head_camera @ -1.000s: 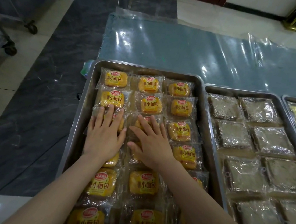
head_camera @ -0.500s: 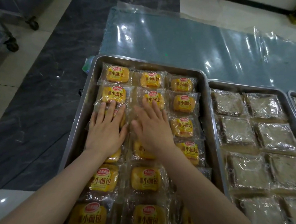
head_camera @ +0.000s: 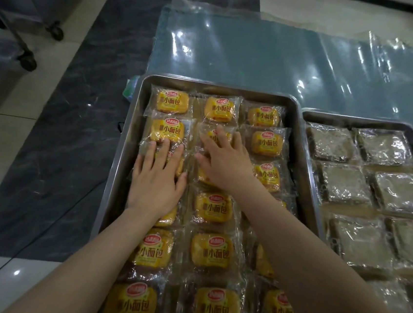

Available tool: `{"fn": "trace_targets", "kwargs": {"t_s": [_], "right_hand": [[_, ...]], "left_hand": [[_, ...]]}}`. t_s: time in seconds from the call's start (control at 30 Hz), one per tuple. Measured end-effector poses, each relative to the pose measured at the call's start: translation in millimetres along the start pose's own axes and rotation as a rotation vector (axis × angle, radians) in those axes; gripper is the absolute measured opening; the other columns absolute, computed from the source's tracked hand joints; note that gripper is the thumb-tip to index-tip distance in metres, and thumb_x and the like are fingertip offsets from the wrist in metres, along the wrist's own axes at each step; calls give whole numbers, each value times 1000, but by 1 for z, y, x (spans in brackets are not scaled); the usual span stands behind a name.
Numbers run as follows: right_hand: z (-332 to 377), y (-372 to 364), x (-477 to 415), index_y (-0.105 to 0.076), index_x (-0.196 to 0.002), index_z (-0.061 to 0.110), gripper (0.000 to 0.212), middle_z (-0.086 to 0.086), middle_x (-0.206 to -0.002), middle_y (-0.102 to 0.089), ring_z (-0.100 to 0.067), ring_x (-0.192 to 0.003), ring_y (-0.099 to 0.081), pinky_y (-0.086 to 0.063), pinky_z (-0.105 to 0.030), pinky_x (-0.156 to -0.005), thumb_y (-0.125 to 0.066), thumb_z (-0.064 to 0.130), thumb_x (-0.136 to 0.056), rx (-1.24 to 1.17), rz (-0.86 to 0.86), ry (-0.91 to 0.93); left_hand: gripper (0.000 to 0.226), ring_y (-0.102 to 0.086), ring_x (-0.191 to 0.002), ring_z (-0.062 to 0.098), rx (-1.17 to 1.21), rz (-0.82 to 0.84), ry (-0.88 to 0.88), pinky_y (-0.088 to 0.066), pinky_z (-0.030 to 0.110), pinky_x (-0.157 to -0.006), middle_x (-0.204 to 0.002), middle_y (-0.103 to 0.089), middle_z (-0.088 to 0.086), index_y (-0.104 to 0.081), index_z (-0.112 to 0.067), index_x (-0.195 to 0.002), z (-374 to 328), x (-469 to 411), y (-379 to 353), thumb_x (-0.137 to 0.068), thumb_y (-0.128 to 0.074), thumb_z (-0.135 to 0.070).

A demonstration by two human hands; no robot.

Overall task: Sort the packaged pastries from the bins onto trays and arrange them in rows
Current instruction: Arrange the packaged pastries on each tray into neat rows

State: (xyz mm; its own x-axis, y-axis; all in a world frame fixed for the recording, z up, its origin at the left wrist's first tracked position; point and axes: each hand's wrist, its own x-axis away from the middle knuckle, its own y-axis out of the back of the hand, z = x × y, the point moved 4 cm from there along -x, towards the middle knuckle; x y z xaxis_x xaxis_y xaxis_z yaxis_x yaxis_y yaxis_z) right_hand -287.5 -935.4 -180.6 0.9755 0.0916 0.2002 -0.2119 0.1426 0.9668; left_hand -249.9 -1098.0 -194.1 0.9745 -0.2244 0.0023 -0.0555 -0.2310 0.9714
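A tiled floor [head_camera: 49, 139] is spread with a clear plastic sheet [head_camera: 262, 55]. On it a metal tray [head_camera: 123, 152] is filled with yellow packaged buns [head_camera: 171, 101] in three columns. The left hand [head_camera: 155, 181] is laid flat on the left column and the right hand [head_camera: 225, 163] on the middle, likely to press packets into line. Each grip is released, and nothing is grasped.

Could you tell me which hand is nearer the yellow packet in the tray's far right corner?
Right. The right hand lies on the middle column, one column from that packet; the left hand on the left column, two away.
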Motion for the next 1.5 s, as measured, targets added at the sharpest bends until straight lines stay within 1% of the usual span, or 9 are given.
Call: {"fn": "trace_targets", "kwargs": {"t_s": [0.27, 0.47, 0.67, 0.93, 1.03, 1.13, 1.27, 1.4, 1.5], "right_hand": [[-8, 11, -17, -4, -149, 35, 66, -1, -160, 9, -36, -142, 14, -1, -52, -113, -24, 62, -92, -27, -163, 1], [-14, 16, -59, 8, -149, 35, 71, -3, -157, 23, -41, -139, 24, 4, -55, -112, -23, 64, -92, 90, -72, 82], [-9, 9, -75, 5, -151, 32, 78, -3, -157, 24, -42, -136, 29, 9, -57, -109, -22, 70, -89, 76, 25, 104], [-9, 9, -80, 3, -151, 36, 78, -2, -157, 22, -47, -137, 23, 4, -58, -111, -18, 74, -87, 175, 40, 99], [-7, 14, -77, 0, -150, 37, 75, 2, -158, 18, -44, -139, 20, -1, -59, -112, -20, 73, -88, 100, 48, 89], [-12, 25, -65, -3, -150, 36, 71, 2, -160, 11, -38, -143, 15, -4, -56, -113, -23, 68, -90, -2, -67, 64], [-45, 27, -40, -1, -150, 33, 65, -1, -160, 10, -32, -144, 14, 2, -48, -113, -17, 61, -94, 38, -156, -19], [-89, 26, -31, -8, -151, 31, 55, -1, -160, 6, -35, -144, 13, 3, -52, -114, -21, 47, -100, 20, -146, -167], [-100, 20, -34, -7, -150, 34, 59, 1, -161, 4, -37, -144, 9, 0, -52, -114, -26, 52, -97, 43, -111, -168]], "left_hand": [[60, 2, -145, 23, 3, 1, 0, -5, 48, -114, -158, -10, 2, -9, -32, -149, -2, 0, 3, -93, -22, -50], [59, 3, -145, 22, -7, 8, 12, -5, 47, -115, -158, -8, 1, -8, -33, -149, -1, -1, 2, -94, -21, -51], [59, 1, -145, 22, 5, 3, 18, -7, 48, -115, -158, -10, 1, -11, -33, -148, -2, -1, 2, -93, -20, -52], [59, -1, -145, 22, 1, 0, 15, -10, 48, -116, -158, -12, 1, -13, -32, -148, -2, 0, 3, -93, -22, -50], [59, -1, -145, 22, -3, 7, 15, -8, 47, -115, -158, -11, 1, -13, -32, -148, -3, 0, 3, -92, -21, -50], [59, 0, -145, 23, 1, 10, 11, -7, 47, -115, -158, -11, 2, -12, -32, -148, -3, 0, 4, -92, -20, -50], [60, 1, -145, 23, -2, 11, 4, -5, 47, -115, -158, -10, 2, -9, -32, -149, -3, 0, 4, -93, -19, -50], [59, 3, -145, 22, -5, 18, 8, -5, 47, -116, -158, -8, 1, -7, -32, -149, -3, 0, 4, -94, -18, -50], [59, 4, -145, 22, -7, 27, 9, -5, 47, -116, -158, -7, 1, -5, -33, -149, -3, -1, 4, -94, -18, -50]]}}
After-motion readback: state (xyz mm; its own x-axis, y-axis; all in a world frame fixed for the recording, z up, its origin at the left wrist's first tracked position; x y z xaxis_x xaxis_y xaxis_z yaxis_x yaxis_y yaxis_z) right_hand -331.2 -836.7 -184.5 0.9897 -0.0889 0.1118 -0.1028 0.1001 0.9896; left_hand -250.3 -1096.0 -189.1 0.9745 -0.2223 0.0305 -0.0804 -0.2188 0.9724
